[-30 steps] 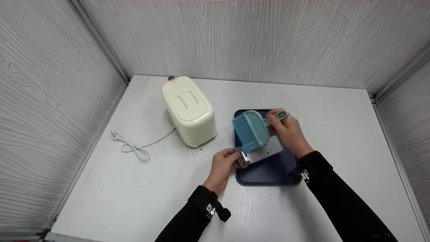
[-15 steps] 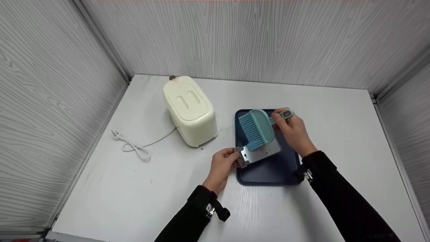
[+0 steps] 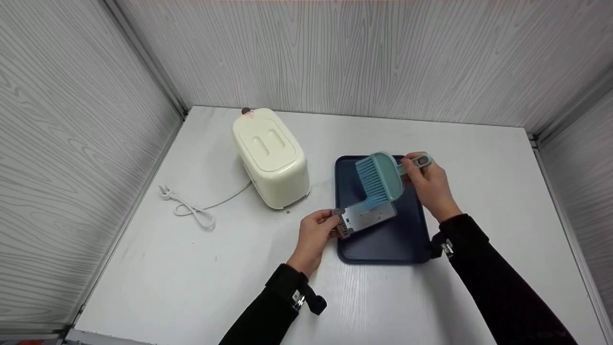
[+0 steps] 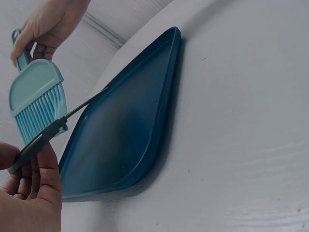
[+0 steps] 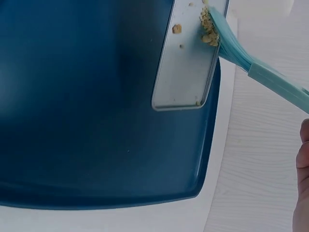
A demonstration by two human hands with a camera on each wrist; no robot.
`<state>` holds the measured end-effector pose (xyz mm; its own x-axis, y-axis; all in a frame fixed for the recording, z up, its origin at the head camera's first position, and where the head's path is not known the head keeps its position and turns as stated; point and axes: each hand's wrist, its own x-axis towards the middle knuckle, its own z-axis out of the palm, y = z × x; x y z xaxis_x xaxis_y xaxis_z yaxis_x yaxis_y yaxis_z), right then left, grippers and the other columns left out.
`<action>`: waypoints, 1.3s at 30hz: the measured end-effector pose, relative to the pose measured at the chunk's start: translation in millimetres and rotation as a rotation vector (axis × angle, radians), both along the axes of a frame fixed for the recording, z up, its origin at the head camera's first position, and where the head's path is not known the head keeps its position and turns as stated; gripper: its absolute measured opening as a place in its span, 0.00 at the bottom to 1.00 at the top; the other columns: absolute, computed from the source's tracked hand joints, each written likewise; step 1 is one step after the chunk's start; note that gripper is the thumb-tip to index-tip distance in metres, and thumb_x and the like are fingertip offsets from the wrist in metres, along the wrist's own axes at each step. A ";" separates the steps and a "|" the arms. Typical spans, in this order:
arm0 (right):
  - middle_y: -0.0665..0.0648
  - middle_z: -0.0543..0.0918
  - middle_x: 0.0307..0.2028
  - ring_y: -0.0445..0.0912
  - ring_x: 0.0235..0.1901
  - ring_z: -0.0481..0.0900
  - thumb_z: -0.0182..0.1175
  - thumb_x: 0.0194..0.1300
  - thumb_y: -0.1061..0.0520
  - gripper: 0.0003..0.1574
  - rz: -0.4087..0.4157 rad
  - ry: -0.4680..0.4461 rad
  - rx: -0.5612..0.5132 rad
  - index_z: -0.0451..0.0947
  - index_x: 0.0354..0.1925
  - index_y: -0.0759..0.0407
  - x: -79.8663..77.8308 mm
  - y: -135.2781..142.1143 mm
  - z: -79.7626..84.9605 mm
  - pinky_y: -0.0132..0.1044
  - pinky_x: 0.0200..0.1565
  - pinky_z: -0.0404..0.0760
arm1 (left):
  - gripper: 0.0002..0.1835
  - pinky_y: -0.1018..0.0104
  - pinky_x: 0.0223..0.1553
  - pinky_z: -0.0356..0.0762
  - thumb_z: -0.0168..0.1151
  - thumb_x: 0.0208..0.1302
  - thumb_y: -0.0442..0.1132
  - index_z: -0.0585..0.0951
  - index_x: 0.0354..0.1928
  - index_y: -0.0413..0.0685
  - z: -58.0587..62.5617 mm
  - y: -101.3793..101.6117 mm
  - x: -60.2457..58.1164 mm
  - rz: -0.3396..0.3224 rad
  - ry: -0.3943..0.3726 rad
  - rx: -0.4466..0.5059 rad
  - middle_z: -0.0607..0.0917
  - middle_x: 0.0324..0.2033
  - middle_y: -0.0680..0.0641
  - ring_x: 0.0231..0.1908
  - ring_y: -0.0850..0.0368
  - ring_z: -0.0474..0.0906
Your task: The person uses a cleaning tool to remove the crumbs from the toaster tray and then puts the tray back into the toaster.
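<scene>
Thin plate in the left pinch, bristles on its face

Biggest first: I've got the cream appliance [image 3: 270, 158], standing well beyond the left fingers, touched by neither hand. Next down, the dark blue tray [image 3: 383, 247] lies below and between both sets of fingers; it looks stiff and smooth.

Now the turquoise brush [image 3: 390, 176]! My right hand [image 3: 430, 184] pinches its handle [image 3: 421, 161] between thumb and fingers, and that's the right place: it should be light, firm at the handle and springy at the bristles [image 3: 370, 181], which bend against the metal.

Smaller again, the metal plate [image 3: 369, 219] reaches out from my left hand [image 3: 313, 237], over the tray; I can't tell whether its far end touches. Left thumb and fingers pinch its grey end [image 3: 341, 224]. I judge it light, stiff and slick, so that grey end offers the surest hold.

And the smallest: crumbs [image 5: 209, 31], heaped at the bristle tips. They look dry and loose, so any sharp tilt could scatter them.
</scene>
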<state>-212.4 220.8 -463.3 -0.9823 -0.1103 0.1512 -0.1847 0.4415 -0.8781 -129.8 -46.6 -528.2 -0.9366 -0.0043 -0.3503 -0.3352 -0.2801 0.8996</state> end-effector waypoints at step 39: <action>0.58 0.85 0.38 0.41 0.34 0.83 0.49 0.81 0.39 0.31 -0.186 0.156 0.049 0.76 0.58 0.64 3.2 24.3 6.2 0.26 0.38 0.80 | 0.15 0.61 0.40 0.86 0.63 0.69 0.33 0.83 0.54 0.33 2.0 -5.0 0.6 0.009 0.048 -0.100 0.87 0.42 0.40 0.36 0.55 0.85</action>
<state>-209.2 245.0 -457.0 -0.9517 0.0595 0.3012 -0.2275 0.5221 -0.8220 -129.2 -51.6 -526.2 -0.9521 -0.0452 -0.3026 -0.2891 -0.1909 0.9381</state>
